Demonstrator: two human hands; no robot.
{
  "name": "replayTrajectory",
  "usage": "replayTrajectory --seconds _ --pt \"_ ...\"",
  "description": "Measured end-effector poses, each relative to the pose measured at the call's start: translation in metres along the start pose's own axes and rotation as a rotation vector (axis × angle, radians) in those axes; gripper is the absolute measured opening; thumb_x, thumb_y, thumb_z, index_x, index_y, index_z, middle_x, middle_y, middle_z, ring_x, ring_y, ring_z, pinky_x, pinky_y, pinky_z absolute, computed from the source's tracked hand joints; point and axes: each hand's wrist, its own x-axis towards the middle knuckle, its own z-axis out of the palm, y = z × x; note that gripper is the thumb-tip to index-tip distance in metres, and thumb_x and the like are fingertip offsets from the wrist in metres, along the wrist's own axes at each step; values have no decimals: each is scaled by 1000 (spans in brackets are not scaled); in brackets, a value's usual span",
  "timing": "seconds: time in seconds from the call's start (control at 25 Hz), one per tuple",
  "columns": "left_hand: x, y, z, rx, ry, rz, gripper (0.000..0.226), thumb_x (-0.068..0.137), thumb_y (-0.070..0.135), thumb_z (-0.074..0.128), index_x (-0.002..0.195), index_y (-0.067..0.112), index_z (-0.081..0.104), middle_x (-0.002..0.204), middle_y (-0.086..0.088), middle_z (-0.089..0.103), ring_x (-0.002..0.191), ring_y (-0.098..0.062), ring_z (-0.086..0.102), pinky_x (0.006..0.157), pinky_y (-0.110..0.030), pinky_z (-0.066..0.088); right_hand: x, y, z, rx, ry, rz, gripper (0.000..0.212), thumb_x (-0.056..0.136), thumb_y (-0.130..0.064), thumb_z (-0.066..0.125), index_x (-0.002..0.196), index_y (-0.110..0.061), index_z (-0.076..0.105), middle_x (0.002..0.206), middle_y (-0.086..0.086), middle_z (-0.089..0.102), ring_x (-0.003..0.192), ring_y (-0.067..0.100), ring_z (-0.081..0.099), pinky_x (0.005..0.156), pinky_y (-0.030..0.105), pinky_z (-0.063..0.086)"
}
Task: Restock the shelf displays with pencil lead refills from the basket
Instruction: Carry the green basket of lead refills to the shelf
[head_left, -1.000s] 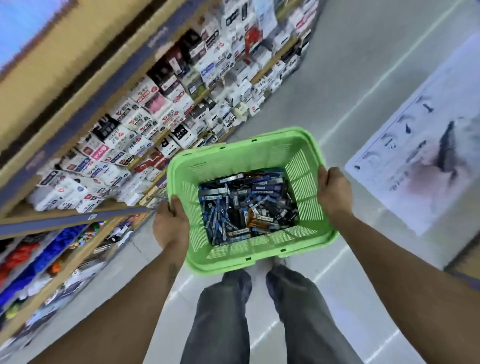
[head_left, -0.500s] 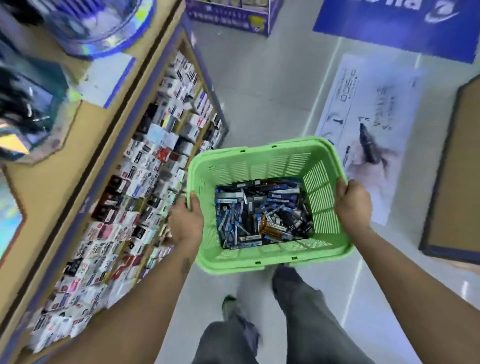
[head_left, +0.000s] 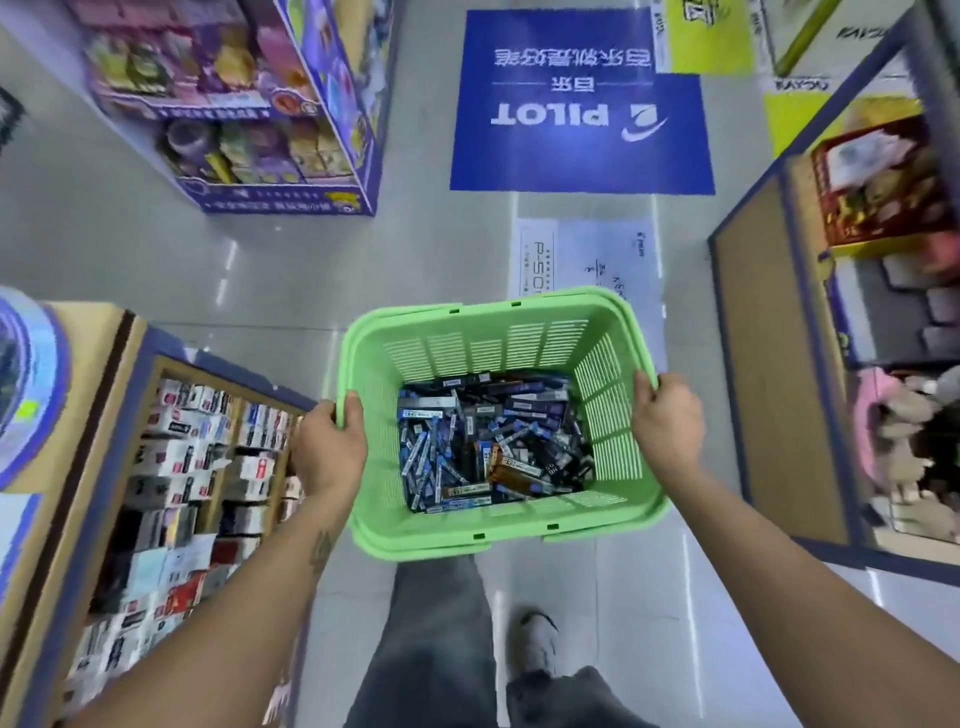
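Observation:
A light green plastic basket (head_left: 467, 338) hangs in front of me at waist height, above the aisle floor. Its bottom is covered with several slim pencil lead refill packs (head_left: 493, 441), mostly blue and black, one orange. My left hand (head_left: 328, 451) grips the basket's left rim, thumb hooked over the edge. My right hand (head_left: 667, 423) grips the right rim the same way. The shelf display (head_left: 171, 478) with rows of small boxed goods runs along my left side, below the basket's level.
A purple cardboard display stand (head_left: 244, 104) stands at the far left of the aisle. A wood-sided shelf unit (head_left: 769, 374) with toys lines the right. A blue PILOT floor sticker (head_left: 582, 104) lies ahead. My legs and a shoe (head_left: 535, 644) are below the basket.
My view has swung from the left shelf toward the aisle ahead; the shelf now sits lower left. Both hands keep their grip on the basket rim.

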Motion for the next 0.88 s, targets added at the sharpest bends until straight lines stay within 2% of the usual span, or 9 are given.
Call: replayTrajectory --seconds 0.08,0.12,0.24,0.36,0.48,0.64,0.72,0.88 --pt "47 40 13 1 -46 59 46 102 44 48 77 6 59 59 -9 54 47 -19 42 47 -26 33 42 -22 0 1 24 41 40 105 -35 43 89 0 53 94 29 62 76 35 49 63 37 25" --pt "70 59 17 12 -65 94 47 102 43 49 76 5 60 59 -10 55 46 -20 42 46 -26 32 62 -33 0 5 34 51 40 105 -35 44 85 -2 51 89 30 62 75 38 51 63 38 26" --pt "144 127 30 25 -111 191 48 101 39 53 70 2 59 57 -14 57 48 -23 44 46 -29 29 124 -71 0 14 78 82 42 103 -35 47 83 1 55 84 32 63 82 48 60 64 42 33" --pt "213 209 51 51 -103 278 50 99 36 55 61 4 50 49 -6 43 47 -23 38 46 -31 24 193 -115 -5 7 103 133 41 103 -34 47 81 -1 55 87 32 64 86 48 60 65 40 31" --pt "273 286 79 54 -112 308 48 99 34 55 60 8 47 50 -2 41 47 -23 37 47 -34 23 270 -154 -8 33 126 177 41 103 -36 46 76 -6 48 84 30 64 84 47 60 65 39 33" --pt "358 391 135 93 -111 334 48 99 34 55 58 10 44 49 -2 37 47 -23 35 49 -36 23 399 -200 -9 17 149 192 39 104 -38 45 79 -7 49 89 28 65 89 46 60 70 44 42" --pt "400 452 168 63 -122 339 50 99 33 55 57 14 37 49 -1 34 47 -21 31 47 -33 21 475 -224 -12 26 157 197 39 104 -38 44 82 -6 49 91 28 64 90 45 59 70 44 39" --pt "483 571 220 35 -123 346 49 100 33 55 57 14 39 49 -1 38 48 -22 34 48 -33 20 616 -274 -26 20 194 204 42 104 -38 43 85 -1 51 91 29 63 86 44 58 65 41 32"
